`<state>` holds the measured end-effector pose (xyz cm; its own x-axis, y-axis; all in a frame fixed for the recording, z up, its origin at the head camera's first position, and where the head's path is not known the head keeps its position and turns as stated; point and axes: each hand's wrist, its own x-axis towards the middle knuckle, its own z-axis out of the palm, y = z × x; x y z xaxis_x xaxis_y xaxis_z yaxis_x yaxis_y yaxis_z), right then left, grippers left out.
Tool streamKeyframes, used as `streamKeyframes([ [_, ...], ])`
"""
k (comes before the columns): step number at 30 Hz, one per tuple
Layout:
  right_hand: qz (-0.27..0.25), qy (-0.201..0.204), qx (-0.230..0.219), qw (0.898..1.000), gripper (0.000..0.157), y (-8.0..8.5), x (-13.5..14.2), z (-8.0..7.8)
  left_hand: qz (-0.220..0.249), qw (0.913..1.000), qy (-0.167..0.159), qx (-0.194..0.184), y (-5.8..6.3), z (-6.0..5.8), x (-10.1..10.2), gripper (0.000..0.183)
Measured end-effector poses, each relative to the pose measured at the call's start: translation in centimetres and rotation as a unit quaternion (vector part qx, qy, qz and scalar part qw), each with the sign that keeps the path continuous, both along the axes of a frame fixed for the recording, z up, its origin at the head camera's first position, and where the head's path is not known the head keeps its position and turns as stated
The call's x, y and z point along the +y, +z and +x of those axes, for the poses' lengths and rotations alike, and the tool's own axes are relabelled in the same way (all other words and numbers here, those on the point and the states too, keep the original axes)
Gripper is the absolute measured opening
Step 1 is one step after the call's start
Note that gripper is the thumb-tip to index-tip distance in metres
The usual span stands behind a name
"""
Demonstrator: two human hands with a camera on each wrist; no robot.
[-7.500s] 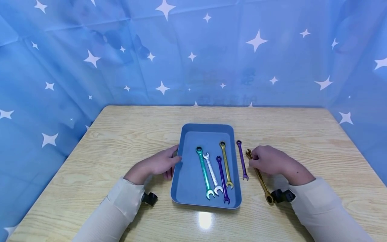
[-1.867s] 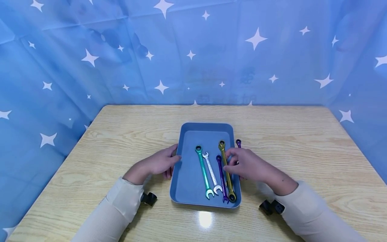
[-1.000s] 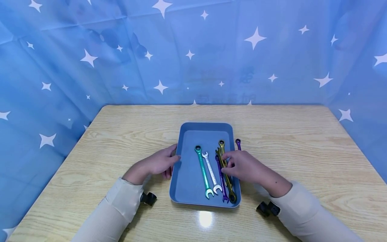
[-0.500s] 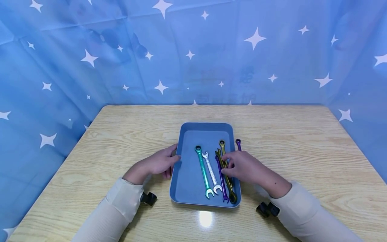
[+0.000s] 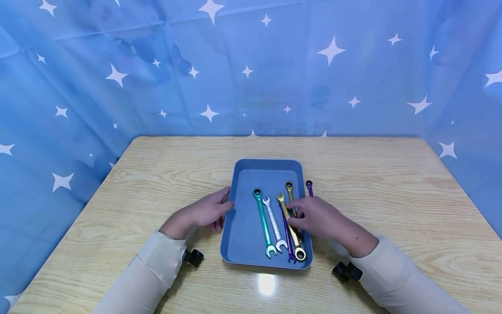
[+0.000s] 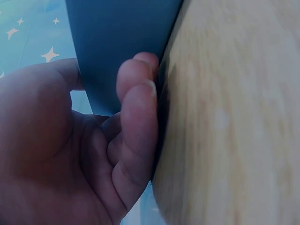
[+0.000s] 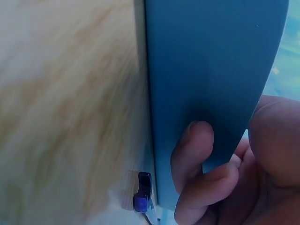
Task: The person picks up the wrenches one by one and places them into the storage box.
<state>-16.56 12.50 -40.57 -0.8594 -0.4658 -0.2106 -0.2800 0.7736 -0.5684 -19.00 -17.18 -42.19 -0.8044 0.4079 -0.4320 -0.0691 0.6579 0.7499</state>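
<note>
My left hand [image 5: 205,212] grips the left wall of a blue-grey tray [image 5: 240,248], thumb over the rim and fingers outside. Inside the tray's right half, my right hand [image 5: 319,219] pinches a gold combination wrench [image 5: 293,233] between thumb and index finger, its ring end toward the front. That wrench overlaps a purple wrench [image 5: 290,250] and lies beside a second gold wrench [image 5: 289,187], partly hidden by the hand. Further left lie a silver wrench [image 5: 274,224] and a green wrench [image 5: 264,222]. The right wrist view shows curled fingers [image 7: 192,154] outside the tray wall.
Another purple wrench [image 5: 310,187] lies on the wooden table [image 5: 176,165] just right of the tray, mostly hidden by the right hand. A blue star-patterned cloth [image 5: 251,87] hangs behind the table and along its sides.
The right hand carried the gold wrench from the table at right into the tray. Lately the wrench shifted left over the purple one and turned, showing its bright face. The left hand stayed put.
</note>
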Motion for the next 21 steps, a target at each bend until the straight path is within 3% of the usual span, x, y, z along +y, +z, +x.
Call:
streamKeyframes([
  [9,-0.035,0.008,-0.019,0.999,0.038,0.2,0.2,0.0,0.001,1.0,-0.002,0.0,0.0,-0.1,0.0,0.059],
  [13,-0.065,0.007,-0.004,0.998,0.033,0.5,0.6,0.0,0.007,1.0,-0.004,0.002,0.0,0.0,0.0,0.059],
  [21,-0.119,-0.055,0.04,0.991,0.018,1.4,1.2,-0.3,0.004,0.9999,-0.015,0.008,0.0,-0.1,0.0,0.057],
])
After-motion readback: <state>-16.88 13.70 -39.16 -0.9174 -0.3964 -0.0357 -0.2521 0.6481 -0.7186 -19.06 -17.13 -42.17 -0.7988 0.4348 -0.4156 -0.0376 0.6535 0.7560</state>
